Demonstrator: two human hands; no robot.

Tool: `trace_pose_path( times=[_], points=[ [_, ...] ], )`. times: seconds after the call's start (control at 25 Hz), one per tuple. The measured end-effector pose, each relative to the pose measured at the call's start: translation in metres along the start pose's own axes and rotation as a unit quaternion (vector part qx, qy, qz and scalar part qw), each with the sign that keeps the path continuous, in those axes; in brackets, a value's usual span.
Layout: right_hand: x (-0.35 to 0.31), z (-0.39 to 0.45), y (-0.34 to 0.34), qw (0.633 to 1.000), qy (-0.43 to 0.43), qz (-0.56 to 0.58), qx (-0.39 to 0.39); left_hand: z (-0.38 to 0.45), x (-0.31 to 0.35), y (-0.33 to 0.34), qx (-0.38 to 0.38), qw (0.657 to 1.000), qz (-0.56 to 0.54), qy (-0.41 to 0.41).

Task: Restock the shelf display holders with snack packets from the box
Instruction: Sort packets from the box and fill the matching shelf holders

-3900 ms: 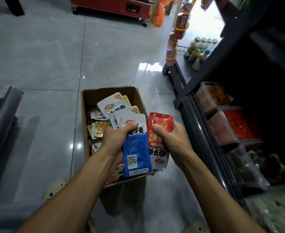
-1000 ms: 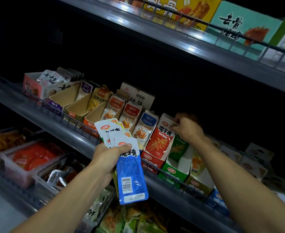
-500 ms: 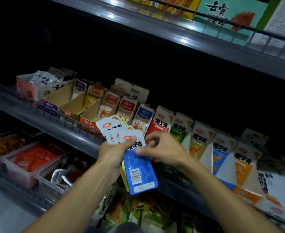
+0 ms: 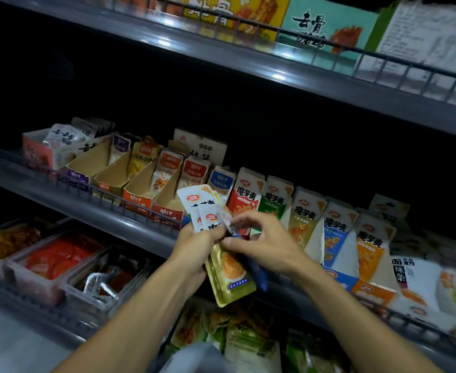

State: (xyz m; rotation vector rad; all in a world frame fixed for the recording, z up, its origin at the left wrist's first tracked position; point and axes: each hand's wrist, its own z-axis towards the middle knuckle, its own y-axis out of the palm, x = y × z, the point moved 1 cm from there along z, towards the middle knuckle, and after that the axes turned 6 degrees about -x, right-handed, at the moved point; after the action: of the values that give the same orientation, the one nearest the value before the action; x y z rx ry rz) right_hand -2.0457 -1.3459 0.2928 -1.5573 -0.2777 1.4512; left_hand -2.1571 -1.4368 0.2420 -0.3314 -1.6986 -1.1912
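My left hand (image 4: 194, 249) grips a fanned stack of snack packets (image 4: 204, 208) in front of the middle shelf; a gold packet (image 4: 229, 275) faces me at the bottom of the stack. My right hand (image 4: 264, 243) pinches a blue packet (image 4: 257, 273) that is turned edge-on and mostly hidden behind the gold one. Behind my hands a row of cardboard display holders (image 4: 245, 195) stands on the shelf, with red, green, gold, blue and orange packets upright in them. The box is out of view.
A wire rail (image 4: 95, 192) runs along the front of the middle shelf. Half-filled brown holders (image 4: 113, 168) stand to the left. Clear tubs (image 4: 46, 262) of red snacks sit on the lower shelf. Large boxes (image 4: 326, 25) line the top shelf.
I turned from the box on the floor to the shelf and put the red packet in its holder. My right hand came back to the stack and twisted the blue packet aside, baring the gold one.
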Motion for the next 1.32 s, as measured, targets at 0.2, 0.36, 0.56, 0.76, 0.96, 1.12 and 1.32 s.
trace_pose_path(
  times=[0.2,0.36,0.56,0.76,0.96,1.12,1.32],
  points=[
    [0.003,-0.007,-0.013,0.998,0.021,0.051,0.004,-0.008,0.005,0.009,-0.075,0.997,-0.021,-0.008],
    [0.011,-0.012,-0.030,0.974,0.089,0.204,0.034,-0.013,0.006,0.025,-0.110,0.993,-0.028,-0.022],
    [0.032,-0.018,-0.055,0.912,0.116,0.335,0.207,-0.014,-0.009,0.043,-0.126,0.991,-0.007,-0.034],
    [0.049,-0.038,-0.084,0.928,0.142,0.311,0.146,-0.010,-0.017,0.054,-0.148,0.987,0.036,-0.045],
    [0.064,-0.066,-0.134,0.945,0.159,0.281,0.053,-0.007,-0.030,0.078,-0.193,0.978,0.009,-0.072],
    [0.080,-0.089,-0.162,0.951,0.167,0.240,0.102,0.001,-0.043,0.103,-0.156,0.985,-0.006,-0.073],
    [0.111,-0.099,-0.208,0.951,0.176,0.076,0.242,0.014,-0.056,0.111,-0.069,0.994,0.065,-0.046]
  ],
)
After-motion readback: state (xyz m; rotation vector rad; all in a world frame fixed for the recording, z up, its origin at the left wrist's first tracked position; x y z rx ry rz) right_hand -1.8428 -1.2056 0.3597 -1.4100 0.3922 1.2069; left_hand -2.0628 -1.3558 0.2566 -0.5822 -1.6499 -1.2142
